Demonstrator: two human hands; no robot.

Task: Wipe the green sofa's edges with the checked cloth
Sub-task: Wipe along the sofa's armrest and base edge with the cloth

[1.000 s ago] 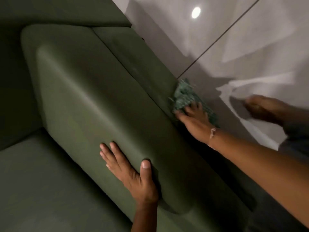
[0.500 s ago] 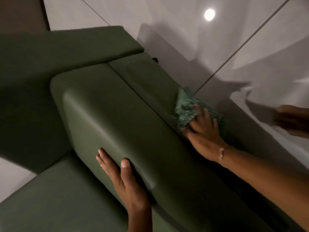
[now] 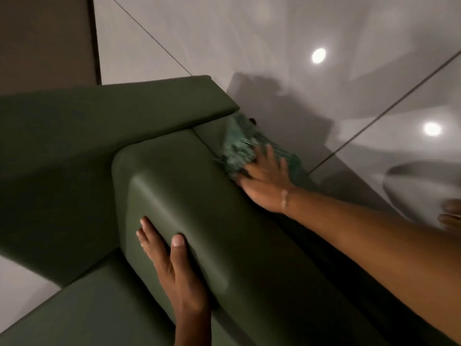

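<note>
Sofa (image 3: 74, 136): green, smooth upholstery, seen from above and filling the left and centre of the head view. Rounded cushion (image 3: 189, 196) in the middle, a seam running along its far side; a narrow strip of upholstery beyond the seam forms the outer edge beside the floor.

Cloth (image 3: 239, 148): green checked, bunched and blurred, lying on that outer strip near the far corner, just beside the seam. Its far end reaches toward the corner where the sofa's back section meets the strip.

Right hand (image 3: 264, 186): palm down, fingers spread, pressing flat on the near part of the cloth rather than pinching it. Thin bracelet (image 3: 284, 199) at the wrist. Forearm stretches in from the lower right.

Left hand (image 3: 179, 273): flat against the cushion's near face, fingers together and extended, thumb apart on the cushion's rounded edge; nothing held.

Floor (image 3: 299, 33): pale glossy tiles with dark grout lines, two round light reflections, grey shadows beside the sofa.

Foot (image 3: 450, 216): partly visible at the right margin, blurred.
</note>
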